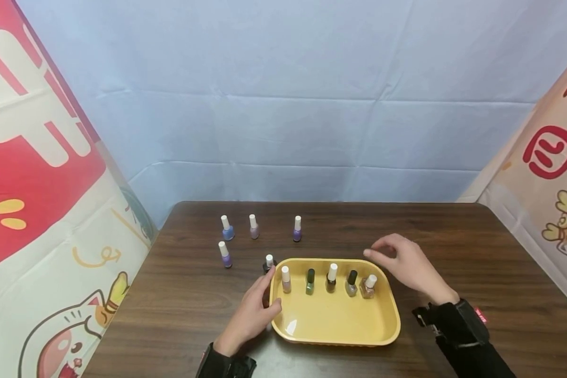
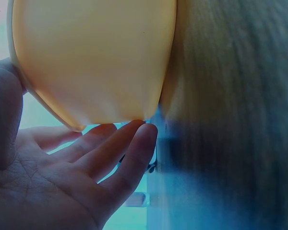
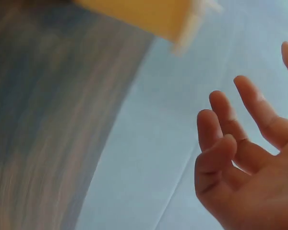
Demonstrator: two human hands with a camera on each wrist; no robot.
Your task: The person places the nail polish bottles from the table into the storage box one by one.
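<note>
A yellow tray [image 1: 335, 320] stands near the table's front, with several nail polish bottles in a row inside. My left hand [image 1: 251, 310] grips its left rim, thumb on the inner side and fingers along the outer wall; the left wrist view shows those fingers [image 2: 134, 148] against the tray wall [image 2: 93, 62]. By the tray's back right corner, my right hand [image 1: 408, 265] is raised with loosely bent fingers and holds nothing. In the tray's row are a white-capped bottle [image 1: 286, 281], a green bottle [image 1: 310, 282] and, rightmost, a tilted pinkish-brown bottle [image 1: 368, 287].
Beyond the tray stand a blue bottle [image 1: 228, 231], a greyish-mauve bottle [image 1: 254, 229] and two purple bottles, one [image 1: 297, 231] farther right. A dark, white-capped bottle [image 1: 268, 262] is partly hidden beside the tray's back left corner. A light blue cloth [image 1: 283, 131] hangs behind the wooden table [image 1: 179, 315].
</note>
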